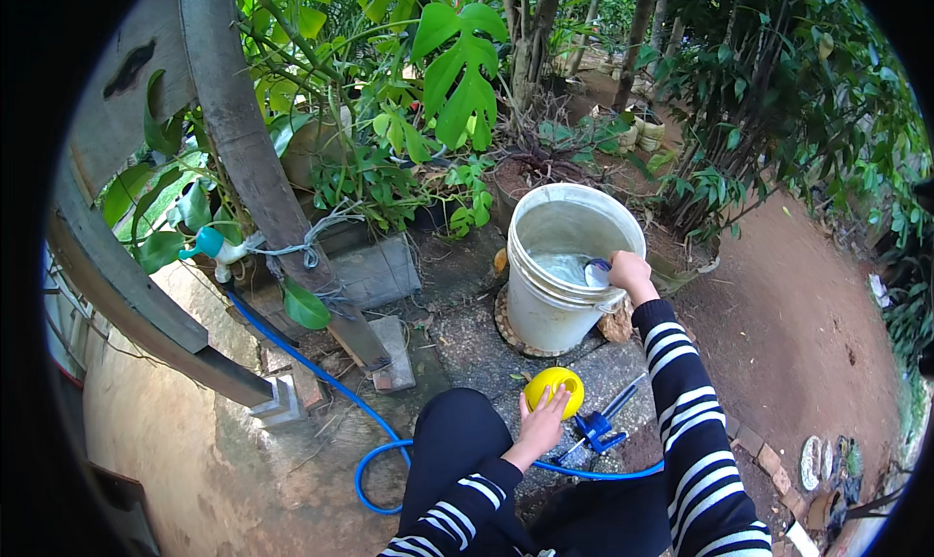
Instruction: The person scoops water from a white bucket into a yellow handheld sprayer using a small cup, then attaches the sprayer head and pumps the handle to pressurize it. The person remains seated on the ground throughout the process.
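A tall white plastic bucket point(551, 312) with water in it stands on a round base. Over its near right rim, my right hand point(630, 272) grips a small round scoop or cup point(597, 272), held inside the bucket near the water; its exact kind is unclear. Below the bucket, my left hand point(541, 424) rests with spread fingers on a round yellow plastic container point(556, 390) that has an opening in it. Just right of that, a blue plastic device with metal rods point(596, 427) lies on the paving, touched by neither hand.
A blue hose point(314, 367) runs from a teal-handled tap point(209, 243) and loops beside my knee. Wooden posts point(248, 119) and a concrete block point(394, 353) stand left. Potted plants and shrubs border the far side. Bare soil point(795, 323) and a brick edging point(768, 458) lie right.
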A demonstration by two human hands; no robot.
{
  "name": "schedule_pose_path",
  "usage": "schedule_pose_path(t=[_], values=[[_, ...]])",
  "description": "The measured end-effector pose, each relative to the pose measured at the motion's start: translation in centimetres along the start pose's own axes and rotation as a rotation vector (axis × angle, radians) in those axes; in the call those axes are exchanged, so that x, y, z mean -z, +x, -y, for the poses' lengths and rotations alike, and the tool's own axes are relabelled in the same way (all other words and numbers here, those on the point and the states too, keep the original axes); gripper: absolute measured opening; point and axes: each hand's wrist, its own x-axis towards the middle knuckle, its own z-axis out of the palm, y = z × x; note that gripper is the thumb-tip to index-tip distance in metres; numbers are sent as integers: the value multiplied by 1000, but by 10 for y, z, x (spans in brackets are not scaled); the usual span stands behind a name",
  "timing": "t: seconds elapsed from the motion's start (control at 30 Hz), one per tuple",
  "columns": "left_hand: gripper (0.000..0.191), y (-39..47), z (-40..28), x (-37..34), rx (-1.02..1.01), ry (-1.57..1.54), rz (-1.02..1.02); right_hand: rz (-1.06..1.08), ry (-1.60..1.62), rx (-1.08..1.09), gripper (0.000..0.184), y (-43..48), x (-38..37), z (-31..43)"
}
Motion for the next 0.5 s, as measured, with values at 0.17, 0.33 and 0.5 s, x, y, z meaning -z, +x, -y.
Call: schedule_pose_path(t=[0.17,0.33,0.5], values=[[73,2,2,0,-13,-8,12,231,1219,-242,11,-11,26,-16],[73,2,3,0,-22,-25,11,340,1694,-97,16,-55,77,-25],[74,2,4,0,-32,5,18,152,1582,-2,16,-93,103,-26]])
